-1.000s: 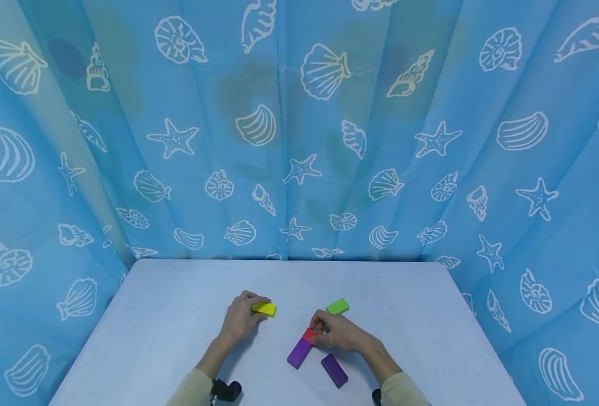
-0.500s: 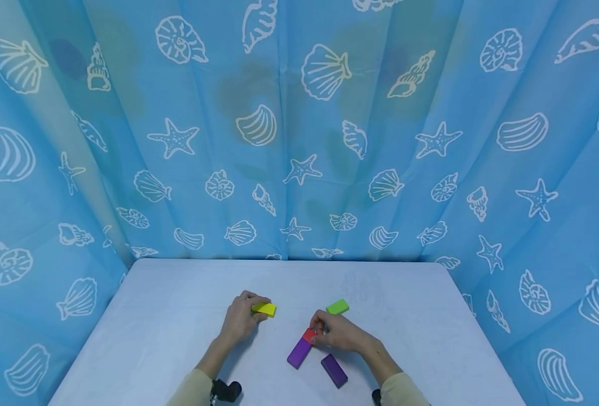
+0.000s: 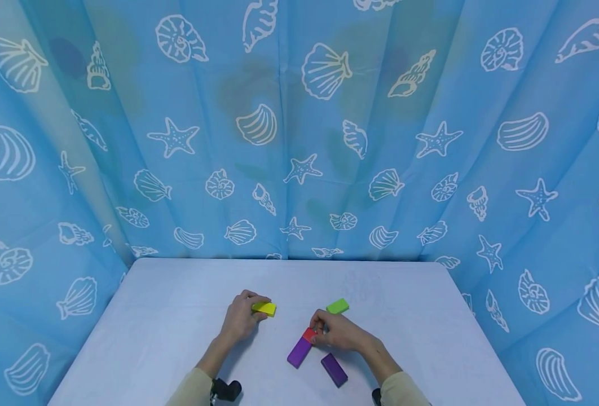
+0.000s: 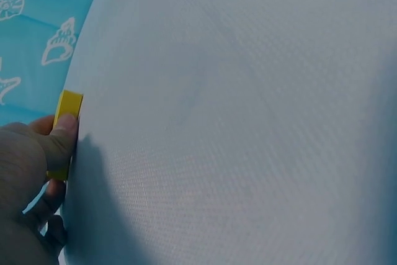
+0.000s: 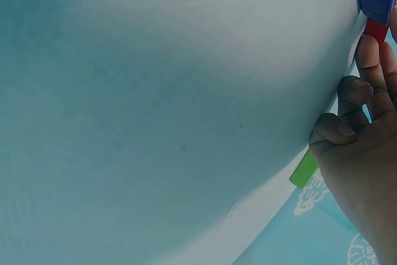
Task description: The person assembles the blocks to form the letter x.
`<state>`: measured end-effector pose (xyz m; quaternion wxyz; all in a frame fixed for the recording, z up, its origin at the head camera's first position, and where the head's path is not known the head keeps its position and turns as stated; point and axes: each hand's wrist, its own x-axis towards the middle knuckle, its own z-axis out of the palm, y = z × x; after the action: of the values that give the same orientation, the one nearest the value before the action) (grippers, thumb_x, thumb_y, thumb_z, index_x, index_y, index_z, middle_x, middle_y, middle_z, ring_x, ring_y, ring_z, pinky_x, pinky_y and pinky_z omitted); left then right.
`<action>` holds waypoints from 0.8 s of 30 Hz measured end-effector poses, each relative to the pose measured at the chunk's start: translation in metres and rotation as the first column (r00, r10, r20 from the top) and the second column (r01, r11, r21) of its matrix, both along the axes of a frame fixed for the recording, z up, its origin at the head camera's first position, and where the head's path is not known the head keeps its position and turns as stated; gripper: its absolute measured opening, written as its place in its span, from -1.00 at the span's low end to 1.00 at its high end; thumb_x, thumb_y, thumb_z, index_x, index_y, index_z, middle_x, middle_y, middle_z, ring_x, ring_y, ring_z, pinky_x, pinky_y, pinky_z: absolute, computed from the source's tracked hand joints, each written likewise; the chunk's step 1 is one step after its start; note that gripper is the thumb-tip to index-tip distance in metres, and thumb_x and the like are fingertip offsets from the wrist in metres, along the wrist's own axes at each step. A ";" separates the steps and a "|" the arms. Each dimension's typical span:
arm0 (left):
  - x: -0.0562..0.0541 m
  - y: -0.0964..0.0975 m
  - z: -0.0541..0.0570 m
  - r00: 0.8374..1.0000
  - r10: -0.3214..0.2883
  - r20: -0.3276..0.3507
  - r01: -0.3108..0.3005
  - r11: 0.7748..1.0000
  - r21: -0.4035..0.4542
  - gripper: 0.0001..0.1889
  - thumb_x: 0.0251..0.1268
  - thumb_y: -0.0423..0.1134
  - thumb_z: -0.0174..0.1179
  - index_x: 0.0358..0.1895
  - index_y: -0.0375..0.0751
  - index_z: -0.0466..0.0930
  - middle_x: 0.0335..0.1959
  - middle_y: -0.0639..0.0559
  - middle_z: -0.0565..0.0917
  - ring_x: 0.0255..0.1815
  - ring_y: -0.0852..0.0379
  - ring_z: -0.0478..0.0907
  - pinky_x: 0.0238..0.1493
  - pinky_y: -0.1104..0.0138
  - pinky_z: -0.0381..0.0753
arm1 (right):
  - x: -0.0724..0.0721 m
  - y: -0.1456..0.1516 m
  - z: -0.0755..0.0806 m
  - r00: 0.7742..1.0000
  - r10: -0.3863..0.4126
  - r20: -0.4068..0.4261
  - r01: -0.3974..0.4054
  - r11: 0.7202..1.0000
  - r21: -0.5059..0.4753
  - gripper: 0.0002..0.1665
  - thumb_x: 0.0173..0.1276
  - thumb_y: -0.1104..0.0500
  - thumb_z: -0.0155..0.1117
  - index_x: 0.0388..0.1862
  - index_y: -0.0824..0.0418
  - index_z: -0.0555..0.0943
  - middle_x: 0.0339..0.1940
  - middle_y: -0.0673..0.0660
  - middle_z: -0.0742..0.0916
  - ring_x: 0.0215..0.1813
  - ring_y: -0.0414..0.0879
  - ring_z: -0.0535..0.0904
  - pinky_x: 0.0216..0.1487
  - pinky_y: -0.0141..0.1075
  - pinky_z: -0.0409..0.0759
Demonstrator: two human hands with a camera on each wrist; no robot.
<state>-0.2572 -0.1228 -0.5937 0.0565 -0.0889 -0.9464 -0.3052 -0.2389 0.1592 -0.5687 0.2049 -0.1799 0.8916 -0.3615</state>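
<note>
A yellow block [image 3: 265, 308] is pinched between the thumb and fingers of my left hand [image 3: 239, 317], left of the table's middle. The left wrist view shows the thumb pressed along the side of the yellow block [image 4: 68, 105]. My right hand [image 3: 342, 331] pinches a red block [image 3: 309, 334], partly hidden by the fingers. The red block's near end meets a purple block [image 3: 299, 353] lying in line with it. Just beyond the right hand lies a green block [image 3: 338, 306]. A dark purple block [image 3: 334, 370] rests nearer, below that hand.
All the blocks are on a white-covered table [image 3: 177, 293]. Blue curtains [image 3: 289, 129] with white shell and starfish prints hang behind it and at both sides. Black camera mounts [image 3: 227, 390] sit at the wrists.
</note>
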 end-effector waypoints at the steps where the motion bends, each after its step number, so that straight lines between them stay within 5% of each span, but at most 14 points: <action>1: 0.000 0.000 0.000 1.000 -0.006 -0.005 0.006 1.000 0.000 -0.64 0.18 -0.29 0.46 0.05 0.08 0.75 0.02 -0.05 0.61 0.01 -0.03 0.51 0.09 0.06 0.55 | 0.000 0.000 0.000 1.000 0.003 -0.001 -0.003 1.000 -0.001 -0.69 0.27 0.10 0.49 -0.10 0.02 0.55 -0.31 -0.03 0.58 -0.22 -0.15 0.48 -0.19 -0.27 0.44; 24: 0.006 0.000 0.005 0.999 -0.033 0.004 0.033 0.998 0.059 -0.64 0.17 -0.37 0.45 0.05 -0.01 0.75 0.01 -0.04 0.59 0.04 -0.02 0.48 0.10 0.09 0.55 | -0.001 0.004 0.000 0.999 0.046 -0.023 -0.047 0.998 -0.030 -0.71 0.29 0.10 0.47 -0.10 0.05 0.56 -0.33 -0.06 0.58 -0.26 -0.18 0.47 -0.22 -0.31 0.44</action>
<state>-0.2511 -0.1230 -0.5888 0.0516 -0.1021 -0.9356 -0.3340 -0.2395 0.1630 -0.5689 0.2003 -0.2079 0.8839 -0.3681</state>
